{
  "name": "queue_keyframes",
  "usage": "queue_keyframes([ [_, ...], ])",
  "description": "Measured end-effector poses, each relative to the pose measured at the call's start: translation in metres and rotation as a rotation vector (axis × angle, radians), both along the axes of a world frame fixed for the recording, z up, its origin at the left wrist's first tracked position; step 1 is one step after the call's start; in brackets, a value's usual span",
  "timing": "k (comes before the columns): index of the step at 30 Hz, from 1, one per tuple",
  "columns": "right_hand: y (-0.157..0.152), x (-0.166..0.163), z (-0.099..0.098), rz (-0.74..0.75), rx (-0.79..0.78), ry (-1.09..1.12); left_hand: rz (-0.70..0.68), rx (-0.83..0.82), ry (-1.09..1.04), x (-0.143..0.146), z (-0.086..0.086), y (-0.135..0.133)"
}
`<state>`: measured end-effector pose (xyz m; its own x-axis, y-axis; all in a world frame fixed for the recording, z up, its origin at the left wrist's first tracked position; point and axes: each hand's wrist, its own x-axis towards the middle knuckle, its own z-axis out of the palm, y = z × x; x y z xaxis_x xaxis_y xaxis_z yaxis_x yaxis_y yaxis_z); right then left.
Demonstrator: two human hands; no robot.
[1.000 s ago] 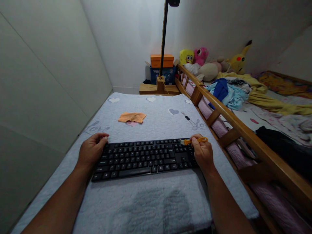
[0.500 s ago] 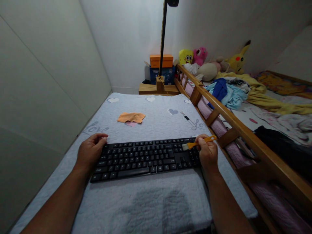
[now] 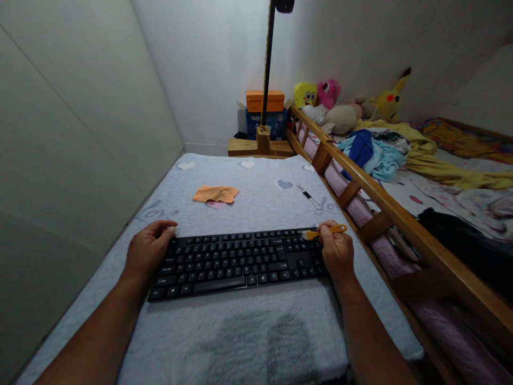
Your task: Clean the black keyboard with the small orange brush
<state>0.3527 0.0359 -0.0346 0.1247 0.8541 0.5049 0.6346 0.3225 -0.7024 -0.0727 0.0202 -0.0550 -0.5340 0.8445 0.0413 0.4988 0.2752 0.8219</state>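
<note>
A black keyboard (image 3: 236, 263) lies flat across the quilted cover, its space bar side towards me. At its left end, my left hand (image 3: 149, 250) is closed around the edge, thumb and fingers by the upper left corner. My right hand (image 3: 337, 251) pinches a small brush with a yellow handle (image 3: 313, 234) over the keyboard's right end. The brush's pale bristles point left, at the top row near the number pad; they look to be touching the keys. The right hand covers part of the number pad.
Beyond the keyboard lie an orange cloth (image 3: 216, 193) and a thin wire tool with a black grip (image 3: 306, 195). A wooden rail (image 3: 360, 182) runs along the right, with clothes and plush toys (image 3: 328, 93) past it. A black pole (image 3: 267, 64) stands at the back.
My right hand has moved the brush slightly away from me, from the keys below up to the keyboard's top row. My left hand and the keyboard stay in place.
</note>
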Motion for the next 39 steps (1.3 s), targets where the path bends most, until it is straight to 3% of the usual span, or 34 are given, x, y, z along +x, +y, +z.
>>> queue_keyframes([
  [19,-0.001,0.003,0.006,0.007,0.011,0.012,0.006,-0.013,0.026,-0.001,0.000,0.002],
  [26,-0.003,0.006,-0.001,-0.023,0.036,0.189,0.001,-0.006,0.008,-0.005,-0.006,0.002],
  [31,-0.004,-0.004,-0.003,0.054,-0.020,0.259,0.000,0.003,0.009,-0.004,-0.004,0.002],
  [39,-0.005,-0.025,-0.003,0.202,0.047,0.064,0.006,-0.007,0.000,-0.002,-0.002,0.002],
])
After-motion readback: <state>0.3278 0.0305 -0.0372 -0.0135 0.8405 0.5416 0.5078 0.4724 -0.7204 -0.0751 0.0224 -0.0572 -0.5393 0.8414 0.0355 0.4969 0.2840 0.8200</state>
